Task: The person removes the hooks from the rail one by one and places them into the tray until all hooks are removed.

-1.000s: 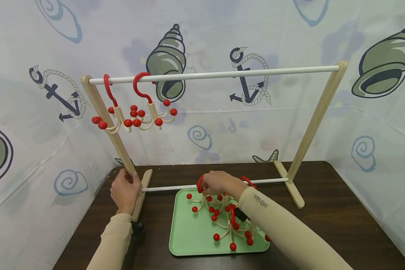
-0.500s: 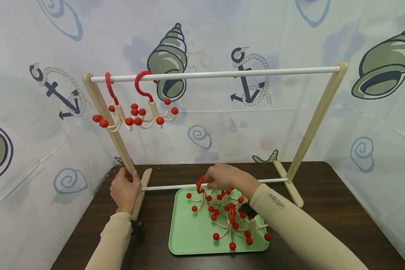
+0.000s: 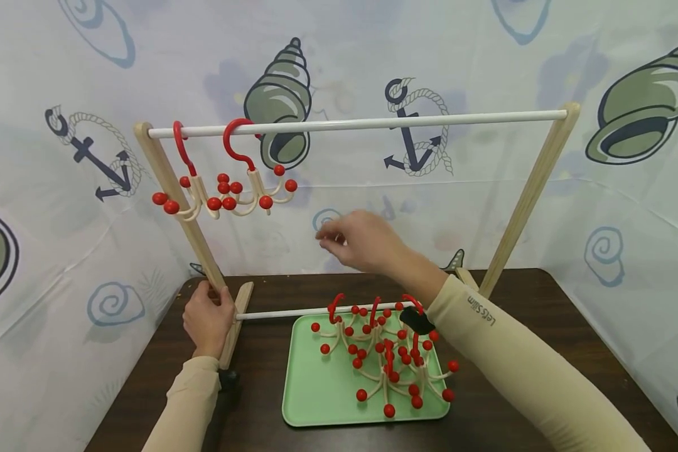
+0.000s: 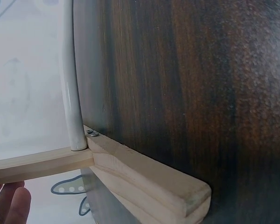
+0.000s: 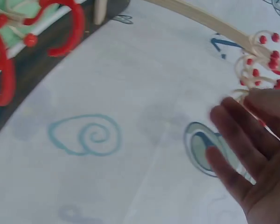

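My right hand [image 3: 367, 242] is raised in front of the backdrop, above the tray and below the upper bar. Its fingers are loosely bent with nothing between them; the right wrist view shows the fingers [image 5: 238, 135] spread. At the rack's lower left, my left hand [image 3: 209, 319] grips the wooden post [image 3: 194, 235] near its foot. Two hangers with red hooks and red-tipped prongs, a left one [image 3: 198, 194] and a right one [image 3: 255, 185], hang from the white upper bar [image 3: 361, 123]. Several more such hangers [image 3: 385, 375] stand crowded on the green tray [image 3: 316, 395].
A white lower bar [image 3: 282, 314] runs behind the tray, between the rack's wooden feet. The right post [image 3: 531, 201] leans at the right. Beneath everything is a dark wood table [image 3: 559, 376], with a patterned sheet [image 3: 486, 207] behind it.
My right hand has come away from the hangers' red hooks at the tray's back and risen, with nothing held. The left hand stays on the post. The hanging pair has not moved.
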A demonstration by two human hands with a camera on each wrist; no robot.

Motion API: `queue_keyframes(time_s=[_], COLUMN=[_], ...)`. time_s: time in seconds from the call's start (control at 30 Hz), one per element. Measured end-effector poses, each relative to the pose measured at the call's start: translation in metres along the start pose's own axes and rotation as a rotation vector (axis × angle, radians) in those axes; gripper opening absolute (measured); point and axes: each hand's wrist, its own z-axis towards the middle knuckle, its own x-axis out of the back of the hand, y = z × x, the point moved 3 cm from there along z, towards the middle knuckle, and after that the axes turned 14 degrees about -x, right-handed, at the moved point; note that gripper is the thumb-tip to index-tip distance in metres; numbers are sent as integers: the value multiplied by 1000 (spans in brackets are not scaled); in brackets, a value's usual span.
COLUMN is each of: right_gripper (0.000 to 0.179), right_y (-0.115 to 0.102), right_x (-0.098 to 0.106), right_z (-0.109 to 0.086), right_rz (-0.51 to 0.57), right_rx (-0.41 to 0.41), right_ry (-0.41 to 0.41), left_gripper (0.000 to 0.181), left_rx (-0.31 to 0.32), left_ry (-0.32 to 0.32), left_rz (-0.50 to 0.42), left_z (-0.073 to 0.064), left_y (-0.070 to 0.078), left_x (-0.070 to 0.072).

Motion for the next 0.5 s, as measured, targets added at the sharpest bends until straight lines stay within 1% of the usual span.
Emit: queue_keyframes(time_s=[0.13, 0.23, 0.3, 0.33, 0.4, 0.47, 0.5], right_gripper=[23, 31, 39, 44, 51, 54, 55], right_y=[-17, -28, -35, -38, -42, -46, -48], right_x=[18, 25, 25, 25, 23, 20, 18], right_z=[22, 39, 50, 55, 64, 73, 77], right_rz=[168, 231, 272, 298, 358, 417, 427], right_rx=[-3, -23, -49, -60, -94, -119, -127], right_ry=[152, 235, 248, 240, 205, 170, 153], left_gripper=[19, 20, 19, 19, 19, 19, 19], left_rx=[4, 6, 4, 2, -3, -9, -10], left_ry=[-2, -4, 2, 6, 9, 11, 10], left_rz=[5, 9, 9, 8, 4, -3, -6], left_z=[-2, -3, -3, -3, -2, -1, -1], left_y=[0, -2, -2, -2, -1, 1, 1], left_x=[1, 2, 2, 2, 2, 2, 2])
